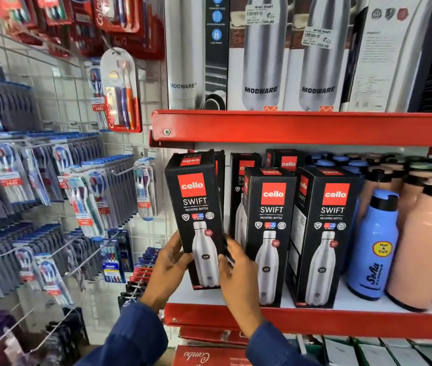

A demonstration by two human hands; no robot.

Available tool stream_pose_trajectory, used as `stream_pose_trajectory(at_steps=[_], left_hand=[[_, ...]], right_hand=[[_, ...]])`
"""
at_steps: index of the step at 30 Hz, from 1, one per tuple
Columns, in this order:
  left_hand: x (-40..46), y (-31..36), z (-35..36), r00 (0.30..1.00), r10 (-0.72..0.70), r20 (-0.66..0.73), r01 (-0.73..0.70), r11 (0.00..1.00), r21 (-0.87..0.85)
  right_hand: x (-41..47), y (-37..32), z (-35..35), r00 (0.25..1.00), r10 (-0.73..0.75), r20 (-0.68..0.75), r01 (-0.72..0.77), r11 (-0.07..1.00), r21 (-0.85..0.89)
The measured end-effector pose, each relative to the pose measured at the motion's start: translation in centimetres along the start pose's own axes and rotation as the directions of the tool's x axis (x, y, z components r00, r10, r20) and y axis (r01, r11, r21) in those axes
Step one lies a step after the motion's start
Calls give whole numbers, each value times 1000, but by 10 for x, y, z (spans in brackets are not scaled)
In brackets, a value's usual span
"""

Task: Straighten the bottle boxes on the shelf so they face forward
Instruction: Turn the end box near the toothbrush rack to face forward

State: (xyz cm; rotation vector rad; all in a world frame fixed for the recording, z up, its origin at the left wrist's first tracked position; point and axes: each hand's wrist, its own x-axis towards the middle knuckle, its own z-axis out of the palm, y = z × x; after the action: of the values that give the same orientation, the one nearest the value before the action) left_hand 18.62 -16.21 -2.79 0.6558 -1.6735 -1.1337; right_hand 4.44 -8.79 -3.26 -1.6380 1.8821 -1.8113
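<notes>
Three black Cello Swift bottle boxes stand along the front of the red shelf. The leftmost box leans a little to the left, its front toward me. My left hand grips its lower left edge and my right hand grips its lower right edge. The middle box and the right box stand upright, turned slightly so that their left sides show. More black Cello boxes stand behind them in a back row.
Blue and peach bottles crowd the shelf's right part. Modware bottle boxes fill the red shelf above. Toothbrush packs hang on hooks from a wire grid at the left. Red boxes lie below.
</notes>
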Motion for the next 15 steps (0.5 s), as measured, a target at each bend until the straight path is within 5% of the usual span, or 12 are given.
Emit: stream_pose_trajectory(at_steps=[15], left_hand=[[1,-44,6,1000,-27,-10,29,977,211]], right_hand=[[-15,21,11,997,62,34,-58,991,-119]])
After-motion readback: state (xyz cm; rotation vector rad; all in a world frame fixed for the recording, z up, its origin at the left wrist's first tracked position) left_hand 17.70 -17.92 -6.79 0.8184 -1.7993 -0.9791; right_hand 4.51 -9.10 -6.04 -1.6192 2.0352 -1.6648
